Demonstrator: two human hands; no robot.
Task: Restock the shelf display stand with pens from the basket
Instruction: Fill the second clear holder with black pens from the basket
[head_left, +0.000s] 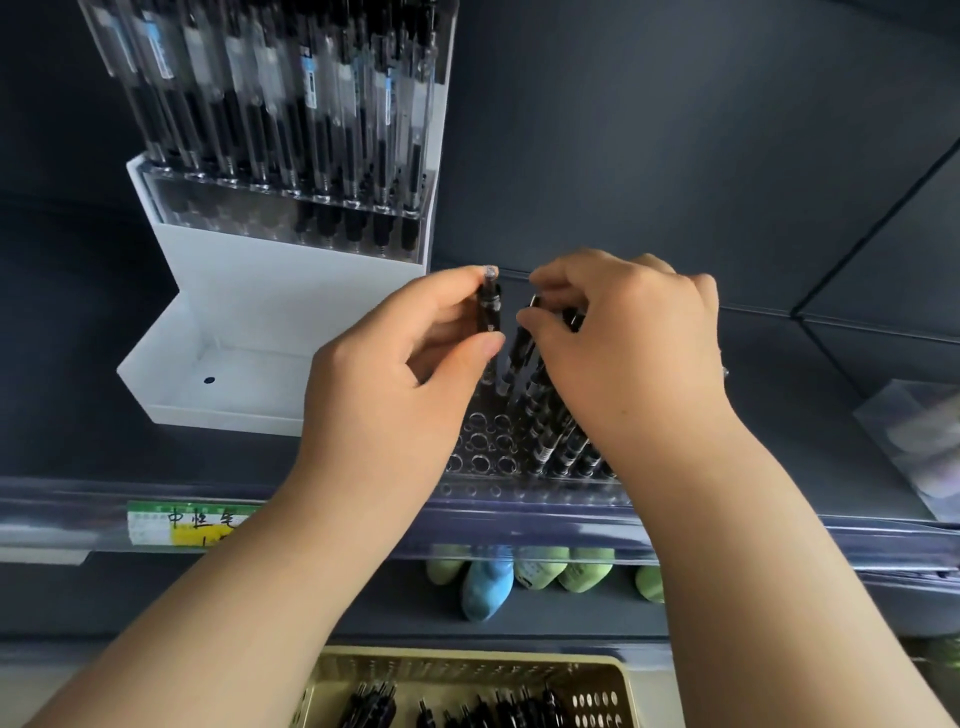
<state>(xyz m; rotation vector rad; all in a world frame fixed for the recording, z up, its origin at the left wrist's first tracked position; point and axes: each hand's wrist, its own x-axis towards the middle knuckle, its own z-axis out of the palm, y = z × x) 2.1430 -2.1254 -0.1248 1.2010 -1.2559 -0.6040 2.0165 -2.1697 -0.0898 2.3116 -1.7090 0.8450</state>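
Pens with black barrels and clear plastic bodies (550, 436) stand in the right part of a clear acrylic display stand (488, 447) drilled with round holes, on the dark grey shelf (779, 415); the holes to their left are unfilled. The person's left hand (405, 374) pinches one slim black pen (489, 312) upright between thumb and forefinger, thumb low on the barrel and fingertip over its top, just above the open holes. The right hand (623, 343) is curled over the tops of the standing pens, thumb and fingers closed on the upper end of one of them, a black pen (524, 338) that leans slightly toward the left hand. The two hands are near each other but not touching.

Below the shelf edge, at the bottom of the view, a pale yellow perforated plastic basket (597, 696) holds more black pens (467, 712) lying loose in a heap. To the left on the same shelf sits a white tiered plastic display holder (249, 322), its upper clear rack packed with upright transparent pens (270, 104), its lower tray bare. A green and yellow price label (182, 522) with handwritten characters is clipped into the clear shelf-edge strip (571, 525). On the level beneath, green and blue rounded items (519, 577) show, too blurred to identify.
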